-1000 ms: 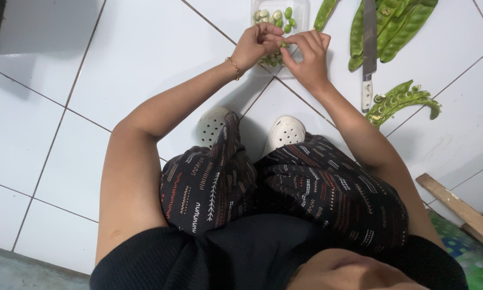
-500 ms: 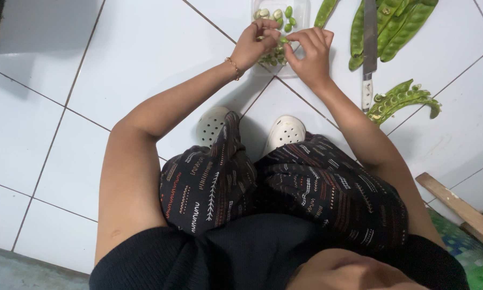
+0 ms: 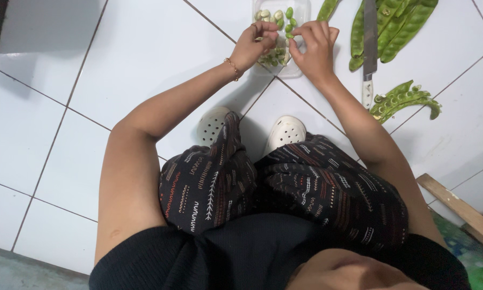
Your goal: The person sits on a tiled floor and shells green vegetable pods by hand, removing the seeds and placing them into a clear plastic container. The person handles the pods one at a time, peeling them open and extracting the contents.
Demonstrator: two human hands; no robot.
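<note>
Hovering over the clear tub (image 3: 301,11) of beans (image 3: 278,17), both hands meet.

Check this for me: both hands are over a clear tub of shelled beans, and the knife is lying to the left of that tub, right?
Not quite. Both hands, left hand and right hand, are over the clear tub of shelled beans, but the knife lies to the right of the tub, among the long green pods. The head view shows it.

Both arms reaching forward, left hand (image 3: 255,45) and right hand (image 3: 315,49) close together, fingers pinched
</note>
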